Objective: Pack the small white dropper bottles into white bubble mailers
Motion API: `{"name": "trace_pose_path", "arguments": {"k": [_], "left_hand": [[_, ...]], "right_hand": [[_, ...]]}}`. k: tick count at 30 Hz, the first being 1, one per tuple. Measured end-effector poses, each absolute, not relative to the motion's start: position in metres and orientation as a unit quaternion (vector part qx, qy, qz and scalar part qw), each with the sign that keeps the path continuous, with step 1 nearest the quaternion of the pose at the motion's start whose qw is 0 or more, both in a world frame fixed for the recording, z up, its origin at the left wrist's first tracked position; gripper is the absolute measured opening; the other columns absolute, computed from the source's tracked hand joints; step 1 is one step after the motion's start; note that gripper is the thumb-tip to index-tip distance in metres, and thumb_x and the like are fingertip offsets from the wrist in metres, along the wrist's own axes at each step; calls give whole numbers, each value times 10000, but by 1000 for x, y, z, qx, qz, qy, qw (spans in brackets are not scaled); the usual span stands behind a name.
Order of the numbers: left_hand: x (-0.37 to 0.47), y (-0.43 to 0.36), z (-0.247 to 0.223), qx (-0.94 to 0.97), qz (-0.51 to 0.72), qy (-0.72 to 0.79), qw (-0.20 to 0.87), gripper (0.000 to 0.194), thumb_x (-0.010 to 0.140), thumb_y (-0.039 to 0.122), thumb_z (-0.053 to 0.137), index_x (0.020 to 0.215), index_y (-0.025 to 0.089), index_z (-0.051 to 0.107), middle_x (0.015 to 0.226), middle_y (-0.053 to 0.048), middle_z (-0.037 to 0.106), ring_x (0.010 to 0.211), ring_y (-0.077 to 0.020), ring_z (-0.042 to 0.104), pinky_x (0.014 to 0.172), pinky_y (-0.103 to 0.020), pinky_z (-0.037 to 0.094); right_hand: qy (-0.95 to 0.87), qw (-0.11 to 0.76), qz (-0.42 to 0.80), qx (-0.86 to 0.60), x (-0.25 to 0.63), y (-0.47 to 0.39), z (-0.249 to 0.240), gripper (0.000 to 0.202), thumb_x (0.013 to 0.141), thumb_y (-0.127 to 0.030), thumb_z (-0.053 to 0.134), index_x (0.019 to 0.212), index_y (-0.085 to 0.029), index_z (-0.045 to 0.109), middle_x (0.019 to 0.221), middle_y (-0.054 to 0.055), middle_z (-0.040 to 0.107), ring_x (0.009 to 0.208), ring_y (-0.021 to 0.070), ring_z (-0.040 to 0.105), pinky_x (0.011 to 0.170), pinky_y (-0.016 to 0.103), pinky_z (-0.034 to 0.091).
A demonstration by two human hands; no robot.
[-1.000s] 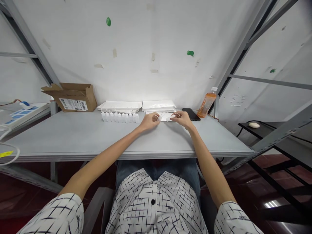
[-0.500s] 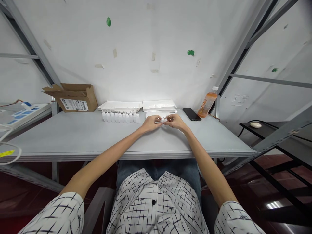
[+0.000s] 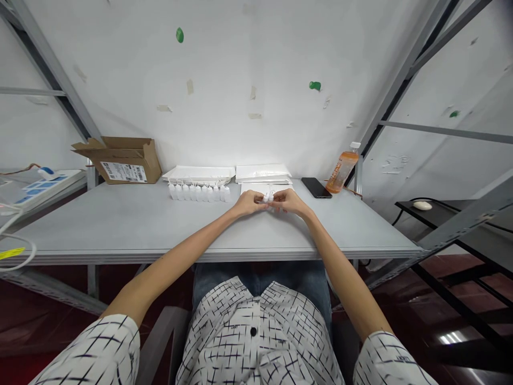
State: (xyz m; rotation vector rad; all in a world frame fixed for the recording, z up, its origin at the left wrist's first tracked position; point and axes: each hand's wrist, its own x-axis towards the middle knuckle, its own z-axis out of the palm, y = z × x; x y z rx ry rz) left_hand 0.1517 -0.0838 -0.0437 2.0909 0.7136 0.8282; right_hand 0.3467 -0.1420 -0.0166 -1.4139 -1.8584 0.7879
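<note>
My left hand [image 3: 251, 203] and my right hand [image 3: 287, 200] meet over the grey table, thumbs and fingers pinched around small white pieces [image 3: 268, 198] with thin dark loops on top. Each hand grips one side of them. Fingers cover much of the pieces. Left of my hands stands a row of several small white bottles [image 3: 199, 193] with thin loops at their tops. Just behind my hands lies a flat white sheet [image 3: 256, 188], with a stack of white packets [image 3: 262, 172] beyond it.
More white packets [image 3: 198, 173] lie behind the bottle row. An open cardboard box [image 3: 124, 160] stands at the back left of the table [image 3: 132, 224]. A black phone [image 3: 316, 187] and an orange drink bottle [image 3: 343, 170] are at the right, beside the metal frame.
The small white pieces between my fingertips now look more upright and side by side. My hands have barely moved, and the view has shifted very slightly.
</note>
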Motion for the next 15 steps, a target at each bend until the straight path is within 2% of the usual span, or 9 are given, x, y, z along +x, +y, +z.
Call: {"name": "trace_pose_path", "arguments": {"k": [3,6,9,12,15], "left_hand": [[152,-85,-43,818,332,274,381,245,666,376,727,686,146,644,658,33,590,650,-120,540,635,-230,391],[151,-87,-41,827,333,276,358,347,658,388,742,551,161,502,550,67,416,560,-82,386,560,-227,284],[150,-90,-39,832,323,283,353,436,647,415,751,515,177,411,520,81,298,533,-71,274,529,-240,205],[148,-93,-37,826,320,298,357,478,626,435,765,503,182,378,511,82,274,530,-69,240,516,-248,176],[141,-101,-37,821,316,305,365,465,618,443,776,504,174,414,513,74,303,528,-69,263,511,-245,191]], "right_hand": [[-710,333,324,-529,348,-143,-15,267,713,-399,748,743,-134,734,584,46,655,537,137,564,443,234,386],[-711,319,354,-517,349,-145,-13,202,711,-333,736,745,-134,748,590,44,671,563,140,592,458,224,409],[-715,295,373,-512,348,-148,-11,151,699,-274,712,728,-132,752,588,36,676,568,134,597,472,218,422],[-713,285,392,-507,347,-150,-9,144,693,-254,701,734,-128,758,604,34,684,578,135,612,479,216,433],[-709,278,407,-504,346,-152,-8,170,693,-273,725,762,-125,770,641,45,701,613,151,640,487,223,452]]}}
